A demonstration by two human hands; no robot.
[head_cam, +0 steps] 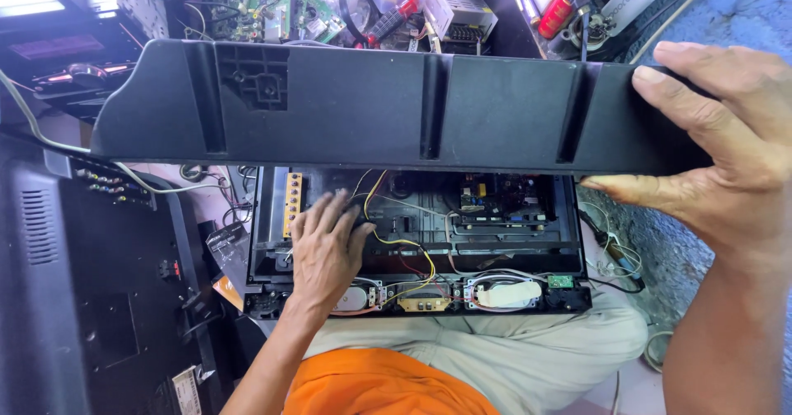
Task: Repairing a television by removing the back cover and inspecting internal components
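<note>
My right hand [719, 139] grips the right end of a long black plastic cover [346, 106] and holds it lifted across the view, its ribbed inner side facing me. Under it lies an opened black electronic chassis [569, 217] on my lap, with yellow, red and white wires [404, 250], circuit boards [499, 200] and two oval speakers [503, 293] along its front edge. My left hand [328, 246] rests palm down inside the chassis at the left, fingers spread on the wiring near a yellow connector strip [292, 205].
A large black set back [82, 299] with coloured jacks stands at the left. Behind the cover are circuit boards [272, 7], a red-handled screwdriver [396, 15], a magnifier and boxes. Loose cables [615, 254] lie to the right on blue-grey ground.
</note>
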